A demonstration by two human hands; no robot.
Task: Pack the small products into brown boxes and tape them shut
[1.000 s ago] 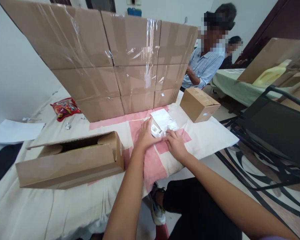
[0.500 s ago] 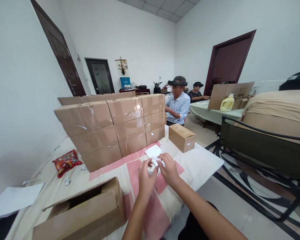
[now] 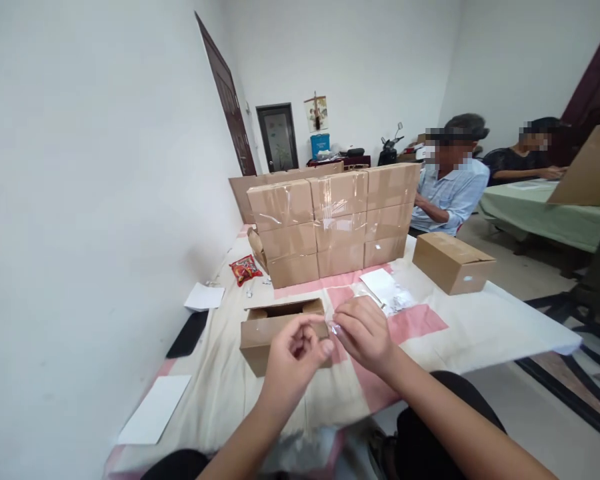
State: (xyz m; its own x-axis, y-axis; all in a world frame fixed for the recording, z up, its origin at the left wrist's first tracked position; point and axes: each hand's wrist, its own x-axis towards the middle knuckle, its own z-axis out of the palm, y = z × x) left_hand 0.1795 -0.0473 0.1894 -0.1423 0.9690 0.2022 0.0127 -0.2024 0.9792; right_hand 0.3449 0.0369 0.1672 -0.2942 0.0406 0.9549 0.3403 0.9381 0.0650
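My right hand (image 3: 364, 332) is closed, its fingertips pinching a small piece of clear plastic film (image 3: 334, 327). Close beside it, my left hand (image 3: 296, 357) has curled fingers. Its index fingertip reaches the film's edge, and whatever lies inside the curl is hidden. Both hands are raised over the table, in front of an open cardboard box (image 3: 256, 339) that they partly cover. Behind my right hand lie a white card (image 3: 377, 283) and some crumpled clear plastic (image 3: 401, 301).
Stacked taped cartons (image 3: 337, 230) form a wall across the table. A closed carton (image 3: 453, 263) stands to the right. On the left lie a red snack packet (image 3: 246, 270), a black phone-like slab (image 3: 187, 335) and white paper (image 3: 155, 410). A co-worker (image 3: 453, 180) sits beyond the cartons.
The view has turned left. My hands have moved from beside the white card to in front of the open box, and the clear film now shows in my right fingers.
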